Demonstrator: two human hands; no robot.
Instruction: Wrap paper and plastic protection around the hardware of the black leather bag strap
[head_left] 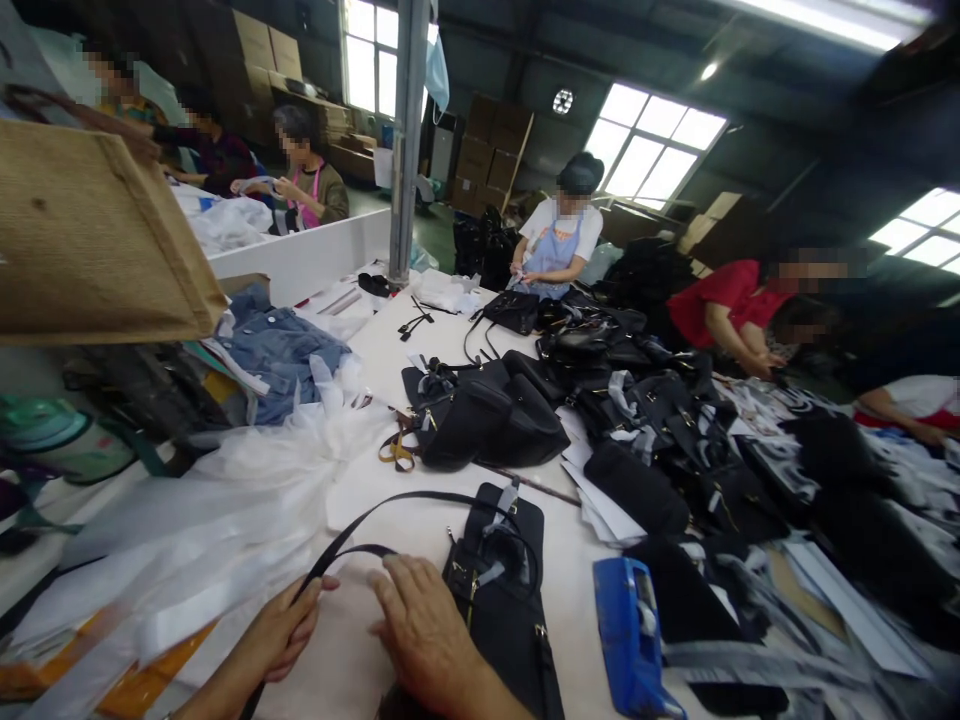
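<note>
My left hand (pixel 289 630) is closed around a long black strap (pixel 409 497). The strap arches to the right over a black bag (pixel 506 610) lying on the white table. My right hand (pixel 431 630) is beside the bag's left edge, palm down, with its fingers apart. A second stretch of the strap runs up to its fingertips; whether they touch it I cannot tell. Clear wrapping covers some of the bag's gold-coloured fittings. Just right of the bag lies a blue tool (pixel 628 635), perhaps a tape dispenser.
More black bags (pixel 487 410) lie ahead, and a large pile of them (pixel 660 420) covers the right side. White wrapping sheets (pixel 285 500) and blue denim cloth (pixel 277 350) are on the left. A metal post (pixel 407 150) rises at the far end. Several people work around.
</note>
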